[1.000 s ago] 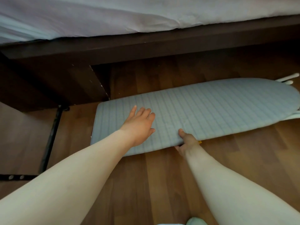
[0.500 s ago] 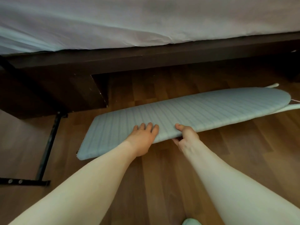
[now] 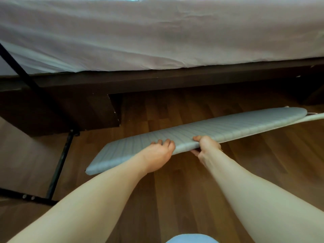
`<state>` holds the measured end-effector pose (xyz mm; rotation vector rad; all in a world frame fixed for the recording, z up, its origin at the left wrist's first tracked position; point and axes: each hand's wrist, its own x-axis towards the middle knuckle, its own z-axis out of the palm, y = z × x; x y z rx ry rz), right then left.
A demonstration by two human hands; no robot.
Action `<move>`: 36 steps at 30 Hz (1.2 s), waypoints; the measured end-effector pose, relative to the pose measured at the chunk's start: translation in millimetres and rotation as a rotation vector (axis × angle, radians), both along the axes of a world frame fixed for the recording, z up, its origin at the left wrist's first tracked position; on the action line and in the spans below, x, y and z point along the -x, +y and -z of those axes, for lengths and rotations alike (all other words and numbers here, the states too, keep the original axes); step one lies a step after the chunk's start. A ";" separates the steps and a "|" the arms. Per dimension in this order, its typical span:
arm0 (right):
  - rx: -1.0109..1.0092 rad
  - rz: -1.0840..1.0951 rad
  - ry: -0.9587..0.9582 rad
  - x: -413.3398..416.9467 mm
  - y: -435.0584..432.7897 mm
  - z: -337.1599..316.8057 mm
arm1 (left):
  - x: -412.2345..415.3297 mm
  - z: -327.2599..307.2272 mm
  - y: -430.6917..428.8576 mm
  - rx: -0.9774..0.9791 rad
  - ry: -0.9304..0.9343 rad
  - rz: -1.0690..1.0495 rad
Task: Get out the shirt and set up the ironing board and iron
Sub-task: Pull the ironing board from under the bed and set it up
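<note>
The ironing board [image 3: 219, 128], with a pale blue-grey lined cover, is lifted off the wooden floor and tilted, its near long edge raised. My left hand [image 3: 158, 153] grips that near edge, fingers curled over the top. Just to its right my right hand [image 3: 206, 146] holds the same edge, thumb on top and fingers underneath. A white metal leg [image 3: 313, 117] sticks out past the rounded right end. No shirt and no iron are in view.
A bed with a white sheet [image 3: 157, 35] on a dark wooden frame [image 3: 157, 79] runs across just behind the board. A black metal stand [image 3: 59, 165] rests on the floor at the left. Open wooden floor [image 3: 175, 199] lies between me and the board.
The board lay flat on the floor with my left palm resting on top. Both hands now grip its near edge, and it has been lifted and tipped up.
</note>
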<state>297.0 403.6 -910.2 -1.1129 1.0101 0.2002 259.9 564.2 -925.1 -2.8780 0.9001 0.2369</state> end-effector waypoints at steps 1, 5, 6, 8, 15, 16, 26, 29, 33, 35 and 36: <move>0.007 -0.015 0.010 -0.7 -0.6 -2.7 | 1.9 -0.9 0.2 0.013 -0.027 0.014; 0.036 -0.107 0.116 -8.8 -2.8 -22.1 | 5.6 -14.1 2.3 0.101 -0.062 0.012; 0.040 -0.120 0.130 -9.7 -2.9 -27.3 | 7.0 -19.6 3.8 0.113 -0.056 -0.001; 0.052 -0.127 0.124 -10.0 -1.1 -33.7 | 11.2 -28.8 5.5 0.121 -0.048 -0.022; 0.054 -0.061 -0.007 3.4 11.6 -53.6 | 20.5 -60.7 13.6 0.111 -0.131 -0.028; 0.042 -0.046 -0.029 4.9 13.1 -58.4 | 19.0 -68.6 16.8 0.109 -0.164 -0.011; -0.103 0.067 -0.301 20.0 30.1 -143.6 | 6.0 -158.3 41.3 -0.016 -0.484 0.103; -0.137 0.058 -0.356 23.2 34.2 -178.0 | 4.1 -186.1 48.1 0.016 -0.557 0.084; -0.174 0.086 -0.446 24.2 39.0 -215.3 | 1.8 -218.2 56.6 -0.051 -0.727 0.122; -0.197 0.082 -0.509 22.3 40.3 -232.7 | 0.7 -236.5 58.2 -0.055 -0.795 0.129; -0.195 0.066 -0.538 20.7 41.2 -241.5 | 0.9 -246.6 59.1 -0.046 -0.821 0.138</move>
